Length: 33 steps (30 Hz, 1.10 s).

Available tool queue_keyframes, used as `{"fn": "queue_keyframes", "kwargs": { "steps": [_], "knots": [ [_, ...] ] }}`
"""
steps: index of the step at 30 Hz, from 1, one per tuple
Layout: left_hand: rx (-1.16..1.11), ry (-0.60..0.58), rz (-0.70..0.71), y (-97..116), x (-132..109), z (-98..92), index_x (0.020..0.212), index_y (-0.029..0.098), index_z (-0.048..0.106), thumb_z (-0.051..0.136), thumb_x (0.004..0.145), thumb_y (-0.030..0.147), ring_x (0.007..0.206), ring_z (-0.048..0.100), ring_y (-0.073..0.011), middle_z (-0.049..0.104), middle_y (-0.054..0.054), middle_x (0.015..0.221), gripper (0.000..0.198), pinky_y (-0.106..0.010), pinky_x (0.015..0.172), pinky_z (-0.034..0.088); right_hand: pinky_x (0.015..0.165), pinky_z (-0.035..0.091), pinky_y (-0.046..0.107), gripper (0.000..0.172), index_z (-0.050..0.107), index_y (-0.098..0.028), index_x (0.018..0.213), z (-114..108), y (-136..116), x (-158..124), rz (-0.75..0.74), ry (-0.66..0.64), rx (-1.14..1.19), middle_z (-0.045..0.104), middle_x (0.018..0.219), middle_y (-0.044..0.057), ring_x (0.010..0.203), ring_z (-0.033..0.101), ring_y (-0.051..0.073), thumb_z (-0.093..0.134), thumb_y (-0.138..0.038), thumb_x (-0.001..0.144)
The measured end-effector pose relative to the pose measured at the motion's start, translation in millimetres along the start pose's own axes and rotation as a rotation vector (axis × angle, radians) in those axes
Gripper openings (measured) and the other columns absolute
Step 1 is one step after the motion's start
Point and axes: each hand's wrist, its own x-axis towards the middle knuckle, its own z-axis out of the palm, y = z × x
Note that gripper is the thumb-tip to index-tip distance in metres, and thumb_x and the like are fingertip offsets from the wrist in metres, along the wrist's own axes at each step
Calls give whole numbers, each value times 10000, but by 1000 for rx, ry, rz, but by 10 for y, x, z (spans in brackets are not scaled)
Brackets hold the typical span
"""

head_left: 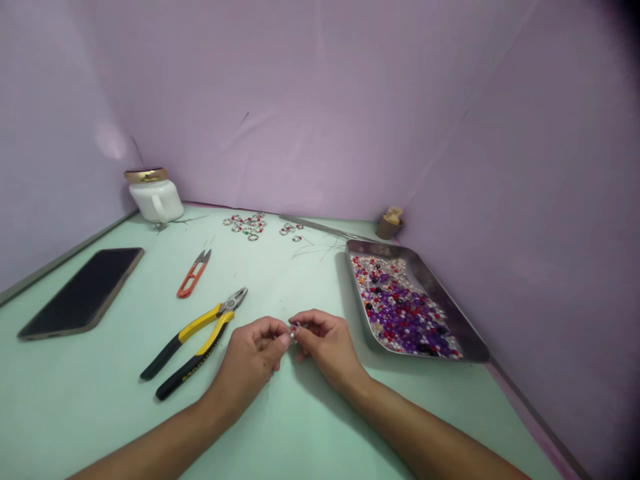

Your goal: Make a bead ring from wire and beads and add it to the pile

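My left hand (257, 353) and my right hand (325, 343) meet over the middle of the table. Between their fingertips is a small beaded ring (294, 331) with red and pearly white beads, mostly covered by the fingers. Both hands pinch it, thumb against forefinger. Left of my left hand lie combination pliers (207, 333) with yellow and black handles, their jaws pointing away from me. To the right of my right hand stands a metal tray (435, 277) holding many loose beads (400, 313) in purple, red, white and black.
Orange thread snips (194, 275) lie beyond the pliers, and a dark phone (85, 290) is at left. Several beaded rings (247, 225) rest at the back near thin wires (325, 228). A white jar (157, 200) and a small brown pot (389, 227) stand by the walls.
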Motion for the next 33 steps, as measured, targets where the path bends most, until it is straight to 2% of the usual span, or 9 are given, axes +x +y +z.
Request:
{"fn": "queue_keyframes", "kwargs": {
  "steps": [4,9,11,17,22,25,30,33],
  "knots": [
    [4,-30,35,0,2,7,702,157,549,576,672,256,378,357,-63,458,73,420,107,-167,353,287,374,377,195,131,636,-142,732,1,16,-10,-24,0,-40,528,478,-38,367,463,72,607,-219,630],
    [30,-20,26,-13,-8,11,687,160,550,568,677,231,374,340,-60,415,86,400,74,-162,351,277,389,375,202,90,655,-180,707,2,10,-40,-192,37,-115,571,682,-2,401,456,56,587,-181,648],
    [22,-16,19,-20,-6,12,680,165,546,561,679,227,370,334,-61,408,88,397,64,-163,346,275,391,378,204,79,651,-187,700,0,4,-45,-222,37,-111,567,703,1,404,456,55,591,-183,649],
    [-5,-5,25,-40,8,13,692,175,533,552,697,235,382,361,-65,444,81,417,63,-163,358,295,408,379,202,132,602,-167,767,-2,-3,-36,-130,21,-61,536,542,-36,400,473,74,613,-211,643],
    [2,11,6,-51,16,7,724,175,517,546,705,248,359,349,-62,449,87,406,80,-162,344,282,411,373,205,135,577,-153,756,11,-3,-41,-74,38,-28,520,494,-46,395,470,79,615,-222,646],
    [-2,12,7,-40,16,1,737,170,516,558,696,260,363,361,-65,447,86,407,107,-166,350,289,416,376,204,84,586,-161,724,10,18,-54,-122,58,-64,526,520,-39,406,462,77,603,-203,654],
    [2,31,3,-21,12,9,721,170,515,573,677,278,333,351,-62,444,86,393,130,-174,341,278,463,409,210,70,619,-190,734,-12,73,-64,-277,67,-182,578,689,6,510,495,91,583,-181,674],
    [7,42,-7,-30,11,16,710,175,509,561,682,275,326,350,-61,445,86,395,116,-170,334,268,490,425,219,65,616,-188,716,-9,58,-68,-254,79,-168,579,689,7,527,505,96,592,-170,658]
  ]
}}
